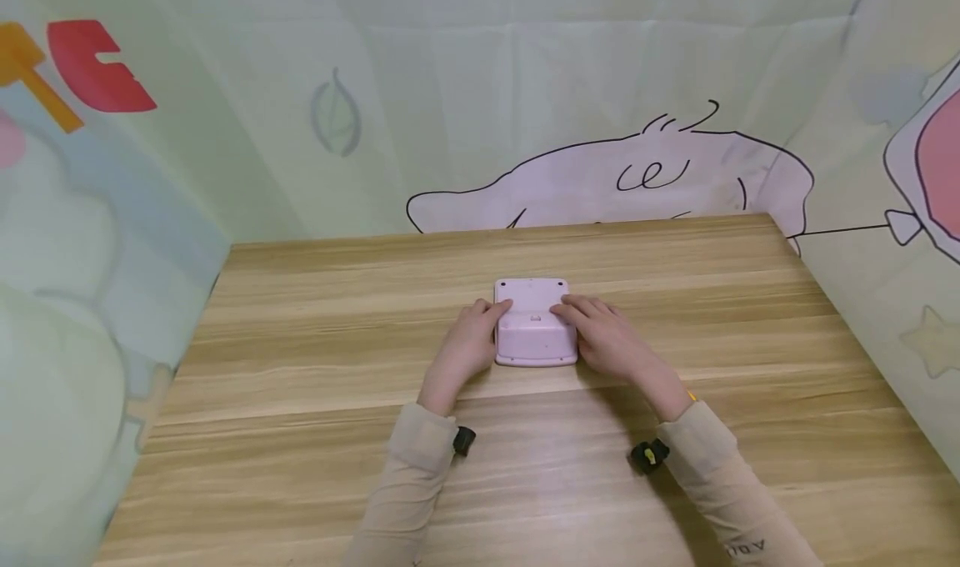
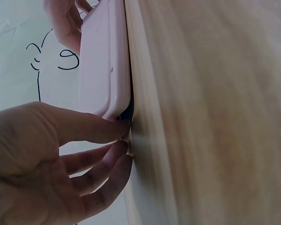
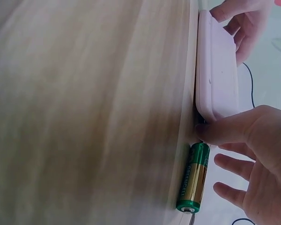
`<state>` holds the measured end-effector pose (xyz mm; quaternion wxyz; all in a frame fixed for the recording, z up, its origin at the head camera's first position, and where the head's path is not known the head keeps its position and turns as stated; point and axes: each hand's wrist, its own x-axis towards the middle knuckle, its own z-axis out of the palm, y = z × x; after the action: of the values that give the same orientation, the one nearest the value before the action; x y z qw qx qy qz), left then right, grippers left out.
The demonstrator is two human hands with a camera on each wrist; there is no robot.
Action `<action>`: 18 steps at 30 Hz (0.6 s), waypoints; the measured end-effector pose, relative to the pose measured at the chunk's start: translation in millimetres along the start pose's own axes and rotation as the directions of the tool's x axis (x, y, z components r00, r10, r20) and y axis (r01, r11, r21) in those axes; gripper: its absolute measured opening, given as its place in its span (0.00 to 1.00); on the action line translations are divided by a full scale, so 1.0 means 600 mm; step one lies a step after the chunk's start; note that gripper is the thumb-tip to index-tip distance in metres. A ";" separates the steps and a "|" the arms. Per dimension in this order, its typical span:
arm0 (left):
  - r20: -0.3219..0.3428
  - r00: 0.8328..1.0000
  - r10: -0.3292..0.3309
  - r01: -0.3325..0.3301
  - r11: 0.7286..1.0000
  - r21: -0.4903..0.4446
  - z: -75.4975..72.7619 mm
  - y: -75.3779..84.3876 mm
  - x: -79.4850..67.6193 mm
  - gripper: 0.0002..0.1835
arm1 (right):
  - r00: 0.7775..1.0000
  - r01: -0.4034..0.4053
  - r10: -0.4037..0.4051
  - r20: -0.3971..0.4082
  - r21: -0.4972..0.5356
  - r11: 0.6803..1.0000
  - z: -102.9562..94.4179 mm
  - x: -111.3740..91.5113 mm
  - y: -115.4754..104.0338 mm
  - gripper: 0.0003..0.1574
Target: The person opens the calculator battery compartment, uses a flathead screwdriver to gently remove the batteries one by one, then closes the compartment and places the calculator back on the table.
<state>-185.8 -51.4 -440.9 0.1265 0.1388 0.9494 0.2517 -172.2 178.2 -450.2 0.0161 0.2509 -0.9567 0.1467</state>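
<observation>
A pink calculator (image 1: 536, 343) lies face down on the wooden table, its raised back and small dark feet showing. My left hand (image 1: 471, 340) grips its left edge, with a fingertip over the back. At the opposite edge, my right hand (image 1: 611, 338) holds the side, fingers reaching onto the back. The left wrist view shows the left thumb (image 2: 91, 125) low at the case's corner, close to the tabletop. Beside the right thumb (image 3: 225, 131) lies a green and gold battery (image 3: 194, 178), hidden from the head view by the right hand.
The wooden table (image 1: 315, 350) extends around both forearms. Behind it hangs a printed cloth (image 1: 465, 92) with cartoon drawings. Dark wrist cameras sit by the left sleeve (image 1: 423, 438) and the right sleeve (image 1: 699, 442).
</observation>
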 end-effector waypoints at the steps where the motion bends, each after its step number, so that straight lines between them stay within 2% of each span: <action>1: -0.001 1.000 0.002 -0.002 1.000 -0.001 0.000 0.001 -0.001 0.35 | 1.000 -0.001 0.001 0.000 0.000 1.000 0.000 0.000 0.000 0.29; 18: 0.011 1.000 -0.004 0.005 1.000 -0.021 -0.003 -0.004 -0.004 0.34 | 1.000 0.012 -0.012 0.001 -0.029 0.999 -0.006 0.002 0.002 0.27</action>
<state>-184.4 -54.9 -440.1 0.1340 0.1367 0.9463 0.2606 -173.9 179.7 -447.3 0.0205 0.2566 -0.9572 0.1324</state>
